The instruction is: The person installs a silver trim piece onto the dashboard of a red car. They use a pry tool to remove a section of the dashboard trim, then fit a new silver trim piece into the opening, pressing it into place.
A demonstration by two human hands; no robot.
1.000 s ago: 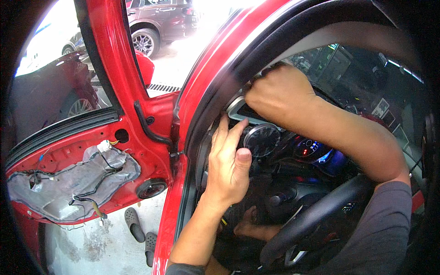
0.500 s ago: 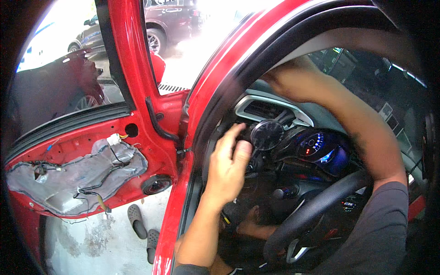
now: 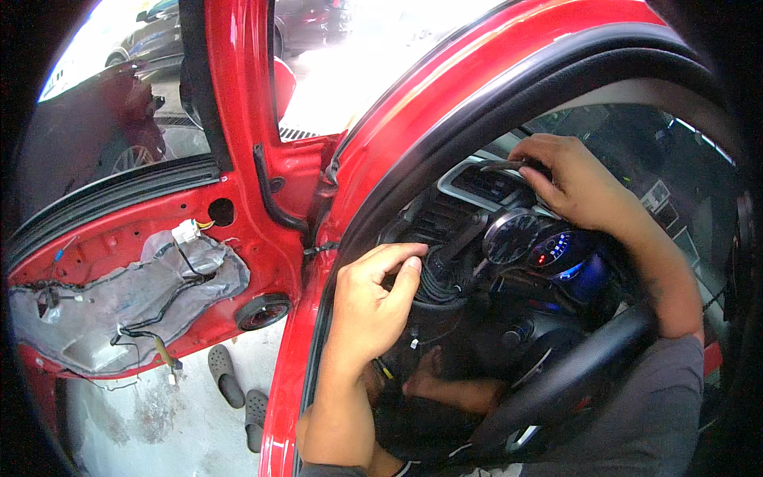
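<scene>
My left hand is partly curled, thumb and index finger apart, beside a dark holder with coiled cable at the dashboard's left end. My right hand grips a slim dark piece at a silver-framed panel near the windscreen. Between my hands are a round gauge on a black bracket and, behind it, the blue-lit instrument cluster. The steering wheel lies below my right forearm.
The red door frame borders me on the left. The open door has exposed wiring, plastic sheeting and a speaker. Grey clogs sit on the floor. A bare foot is in the footwell; another car stands outside.
My right hand has come down from the upper pillar onto the dark piece. My left hand has shifted slightly left. The round gauge has moved right, closer to the cluster.
</scene>
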